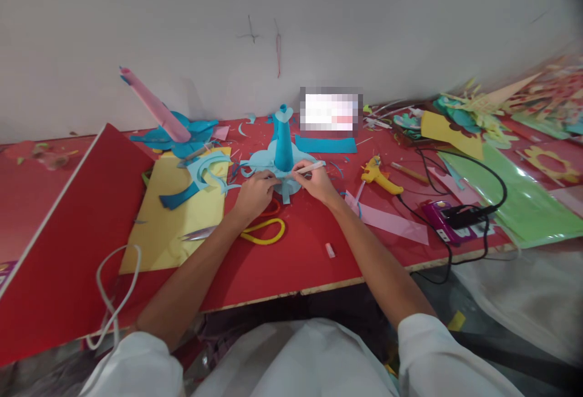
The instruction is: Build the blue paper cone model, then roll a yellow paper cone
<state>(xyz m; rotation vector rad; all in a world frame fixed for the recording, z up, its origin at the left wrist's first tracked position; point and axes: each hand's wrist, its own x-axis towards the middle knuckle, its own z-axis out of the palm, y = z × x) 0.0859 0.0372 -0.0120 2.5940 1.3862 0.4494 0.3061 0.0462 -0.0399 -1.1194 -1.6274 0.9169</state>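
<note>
In the middle of the red table stands a blue paper craft [285, 145], an upright rolled tube on a light blue, cloud-edged base. My left hand [256, 195] is at the base's near left edge, fingers closed on it and partly hidden. In my right hand [317, 182] a slim pale pen [312, 167] is pinched, its lower end close to the base. Below my left hand lie scissors with yellow handles [268, 231], blades under my forearm. A small pink-and-white piece [330, 250], perhaps a cap, rests on the table.
Left are yellow sheets [175, 245] with blue scraps, a pink paper tube [157, 105] and a tilted red board [77, 227]. Right are a yellow glue gun [381, 177], pink strips [394, 224], a purple box [449, 222] with black cables and a green packet [514, 193].
</note>
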